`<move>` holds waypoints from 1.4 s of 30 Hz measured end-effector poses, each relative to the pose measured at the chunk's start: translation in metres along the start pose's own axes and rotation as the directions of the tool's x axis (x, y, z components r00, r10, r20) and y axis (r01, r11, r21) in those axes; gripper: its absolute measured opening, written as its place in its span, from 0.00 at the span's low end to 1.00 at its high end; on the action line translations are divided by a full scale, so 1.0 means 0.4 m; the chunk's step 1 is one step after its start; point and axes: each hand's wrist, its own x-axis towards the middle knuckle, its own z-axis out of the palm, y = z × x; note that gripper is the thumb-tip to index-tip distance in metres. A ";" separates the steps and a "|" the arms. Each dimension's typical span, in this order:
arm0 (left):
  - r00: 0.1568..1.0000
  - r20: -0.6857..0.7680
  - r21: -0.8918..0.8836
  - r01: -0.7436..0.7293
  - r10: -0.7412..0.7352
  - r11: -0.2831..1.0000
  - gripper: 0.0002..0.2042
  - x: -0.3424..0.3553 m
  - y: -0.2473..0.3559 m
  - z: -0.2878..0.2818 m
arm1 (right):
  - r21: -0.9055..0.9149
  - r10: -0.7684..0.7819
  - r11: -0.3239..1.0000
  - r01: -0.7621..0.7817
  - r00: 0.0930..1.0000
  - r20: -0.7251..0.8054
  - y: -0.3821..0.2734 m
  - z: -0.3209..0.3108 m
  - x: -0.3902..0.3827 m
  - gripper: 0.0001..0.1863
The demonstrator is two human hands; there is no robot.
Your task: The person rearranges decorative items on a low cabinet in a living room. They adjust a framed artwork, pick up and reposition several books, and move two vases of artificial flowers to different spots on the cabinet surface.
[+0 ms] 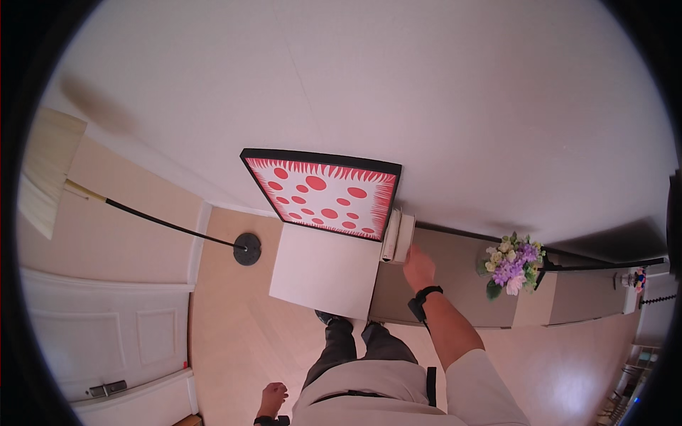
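Observation:
My right hand (419,267) grips the front end of a small upright group of pale books (398,234) beside a black-framed picture (318,190) with red dots on white; part of its fingers is hidden. The picture leans against the wall on a white square-topped stand (320,274). To the right of the books, purple, cream and pink flowers (513,264) sit on a long grey-brown cabinet (444,284). My left hand (275,394) hangs low beside my body with its fingers loosely curled and apart, holding nothing.
A floor lamp with a cream shade (50,170) and round dark base (247,249) stands at the left, near a white door (106,330). Small colorful objects (636,281) and a dark screen-like panel (671,213) are at the far right.

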 end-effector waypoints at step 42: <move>0.916 0.382 0.115 -0.178 0.121 0.977 0.12 0.198 -0.373 0.118 | 0.136 0.550 0.734 -0.666 0.700 0.456 0.674 0.140 -1.140 0.20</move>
